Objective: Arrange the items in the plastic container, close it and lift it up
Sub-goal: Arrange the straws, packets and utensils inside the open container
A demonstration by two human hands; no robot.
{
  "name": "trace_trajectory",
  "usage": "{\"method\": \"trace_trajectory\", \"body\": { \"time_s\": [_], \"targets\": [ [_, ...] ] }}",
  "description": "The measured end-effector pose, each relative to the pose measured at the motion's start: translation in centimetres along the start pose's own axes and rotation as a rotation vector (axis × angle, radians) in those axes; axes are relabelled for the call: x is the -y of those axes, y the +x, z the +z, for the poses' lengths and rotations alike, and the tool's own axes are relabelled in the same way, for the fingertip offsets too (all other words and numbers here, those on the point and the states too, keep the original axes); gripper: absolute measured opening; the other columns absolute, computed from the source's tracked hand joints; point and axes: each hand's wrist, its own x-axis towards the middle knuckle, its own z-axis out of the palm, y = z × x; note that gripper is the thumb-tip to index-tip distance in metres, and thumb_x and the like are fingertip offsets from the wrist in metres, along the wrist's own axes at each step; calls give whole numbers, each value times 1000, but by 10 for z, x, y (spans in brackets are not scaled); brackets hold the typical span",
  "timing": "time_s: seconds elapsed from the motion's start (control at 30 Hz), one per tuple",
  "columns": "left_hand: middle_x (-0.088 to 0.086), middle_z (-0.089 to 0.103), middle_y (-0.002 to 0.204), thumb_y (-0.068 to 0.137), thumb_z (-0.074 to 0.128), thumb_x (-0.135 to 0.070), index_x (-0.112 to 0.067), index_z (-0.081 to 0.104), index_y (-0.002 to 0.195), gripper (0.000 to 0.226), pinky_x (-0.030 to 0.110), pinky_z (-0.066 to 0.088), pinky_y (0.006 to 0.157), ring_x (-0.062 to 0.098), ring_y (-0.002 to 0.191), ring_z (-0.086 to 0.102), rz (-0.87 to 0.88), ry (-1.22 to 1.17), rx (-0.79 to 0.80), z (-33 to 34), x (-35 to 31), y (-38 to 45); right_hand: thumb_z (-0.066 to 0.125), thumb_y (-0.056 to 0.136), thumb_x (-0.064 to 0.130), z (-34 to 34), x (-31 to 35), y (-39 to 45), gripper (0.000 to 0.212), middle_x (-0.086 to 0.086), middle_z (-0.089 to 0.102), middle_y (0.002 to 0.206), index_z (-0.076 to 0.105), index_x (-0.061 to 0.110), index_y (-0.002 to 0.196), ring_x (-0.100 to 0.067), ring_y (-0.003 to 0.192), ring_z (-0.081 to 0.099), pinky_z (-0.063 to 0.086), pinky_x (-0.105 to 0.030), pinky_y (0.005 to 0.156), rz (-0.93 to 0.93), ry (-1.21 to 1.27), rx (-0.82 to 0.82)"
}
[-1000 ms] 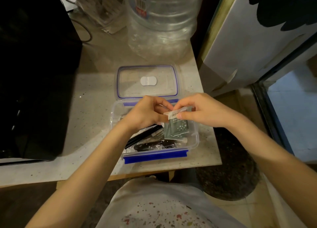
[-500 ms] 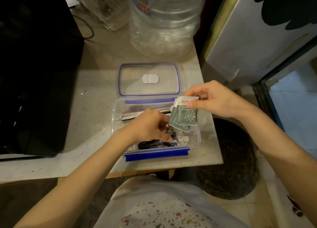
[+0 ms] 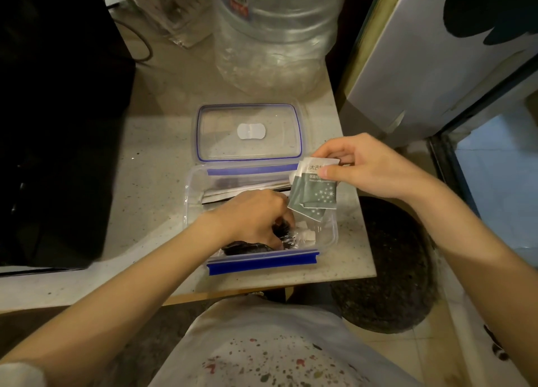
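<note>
Now split: right hand [image 3: 375, 168] pinching sachets [image 3: 316, 195] above plastic container [image 3: 190, 211]; left hand [image 3: 253, 219] inside, gripping dark items [image 3: 247, 247]. Arranging continues.

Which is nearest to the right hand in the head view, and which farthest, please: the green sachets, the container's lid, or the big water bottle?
1. Green sachets: pinched in the right hand itself, over the container's right end.
2. Lid: flat on the counter, to the hand's left.
3. Water bottle: at the counter's back.
</note>
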Motion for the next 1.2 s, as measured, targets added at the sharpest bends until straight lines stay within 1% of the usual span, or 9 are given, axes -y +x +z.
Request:
{"method": "trace_trajectory", "body": {
  "time_s": [0.07, 0.2, 0.43, 0.57, 0.63, 0.83, 1.0, 1.13, 1.2],
  "targets": [
    [-4, 56, 123, 76, 71, -32, -24, 64, 111, 36, 36, 52, 86, 15, 104, 56, -2, 6, 5, 0, 2, -4, 61, 87, 10, 5, -1, 2, 19, 2, 68, 102, 65, 22, 101, -9, 95, 64, 55, -26, 80, 8, -53, -2],
    [-6, 59, 116, 78, 70, -25, -20, 64, 105, 28, 33, 52, 85, 14, 102, 57, 0, 13, 0, 3, 5, -9, 60, 88, 13, 15, 0, 4, 19, 1, 67, 104, 64, 23, 104, -14, 94, 63, 54, -38, 86, 8, -183, -11],
    [-2, 67, 113, 79, 70, -22, -25, 52, 118, 43, 32, 53, 83, 16, 100, 62, -33, -31, -17, 5, 9, -15, 59, 88, 13, 16, 3, 4, 19, 1, 67, 102, 65, 23, 104, -18, 90, 65, 54, -41, 84, -3, -219, -7],
    [-5, 60, 124, 83, 64, -16, -30, 48, 131, 53, 21, 42, 89, 12, 112, 54, 10, -35, -34, 4, 9, -23, 59, 89, 13, 16, 5, 5, 19, 0, 68, 99, 65, 22, 104, -22, 88, 65, 54, -44, 83, -10, -233, -10],
    [-3, 58, 124, 85, 61, -16, -32, 47, 132, 51, 22, 41, 91, 12, 112, 51, 13, -31, -18, 5, 10, -25, 58, 89, 13, 16, 6, 5, 19, 0, 68, 99, 65, 22, 104, -22, 88, 65, 53, -44, 82, -12, -235, -13],
    [1, 65, 106, 87, 57, -38, -26, 60, 115, 30, 36, 50, 86, 14, 96, 56, -1, -195, -10, 2, 10, -26, 52, 92, 11, 18, 11, 9, 22, -6, 68, 100, 63, 21, 109, -26, 85, 65, 54, -48, 80, -25, -245, -6],
    [4, 65, 98, 81, 41, -64, -19, 69, 103, 58, 35, 52, 82, 13, 86, 60, -36, -303, -36, 6, 4, -27, 51, 93, 11, 20, 9, 7, 22, -5, 68, 101, 62, 22, 109, -23, 89, 64, 54, -46, 81, -26, -223, -7],
    [4, 64, 86, 89, 37, -54, -13, 70, 82, 53, 35, 51, 74, 16, 75, 60, -137, -248, -116, 9, -7, -16, 52, 92, 11, 16, 7, 4, 20, -5, 69, 98, 64, 22, 103, -27, 89, 65, 53, -47, 81, -43, -158, -78],
    [5, 66, 87, 93, 43, -43, -12, 69, 82, 42, 38, 52, 74, 19, 78, 61, -156, -135, -169, 11, -12, -6, 53, 91, 11, 12, 5, 3, 19, -3, 70, 96, 65, 22, 100, -26, 88, 66, 53, -48, 82, -42, -96, -147]
  ]
}}
